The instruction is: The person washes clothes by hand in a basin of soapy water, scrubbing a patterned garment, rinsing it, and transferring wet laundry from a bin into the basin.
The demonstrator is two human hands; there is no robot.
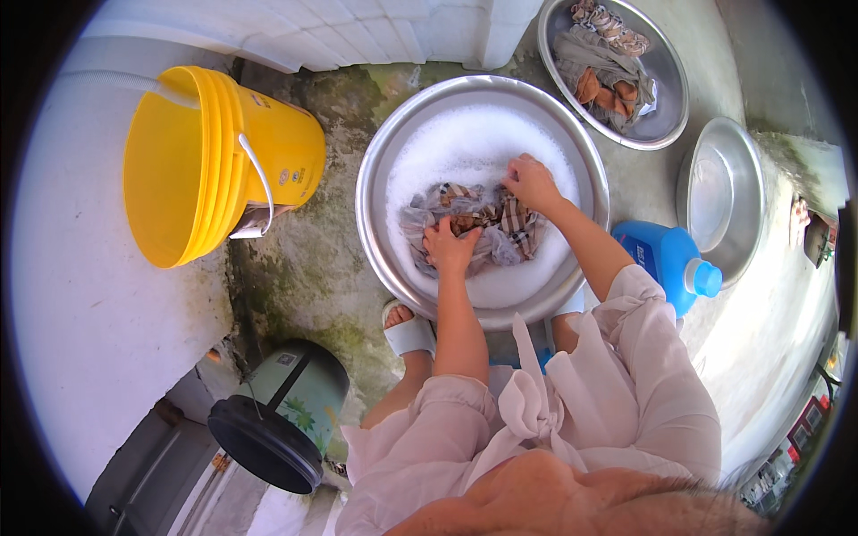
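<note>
A large metal basin (pixel 371 221) stands before me, with white soap suds (pixel 462 137) spread over its water. Wet plaid cloth (pixel 516 218) lies bunched in the middle, tangled with thin greyish fabric (pixel 493 249). My left hand (pixel 450 246) grips the near left part of the cloth, thumb and fingers apart around a fold. At the cloth's far right edge, my right hand (pixel 531 182) has its fingers curled on the fabric. Its fingertips are partly hidden.
A yellow bucket (pixel 281 147) with a hose (pixel 127 82) in it stands left. A lidded bin (pixel 295 395) is nearer me. On the right are a blue detergent jug (pixel 660 258), an oval metal basin (pixel 745 201) and a basin (pixel 677 100) of clothes (pixel 596 63).
</note>
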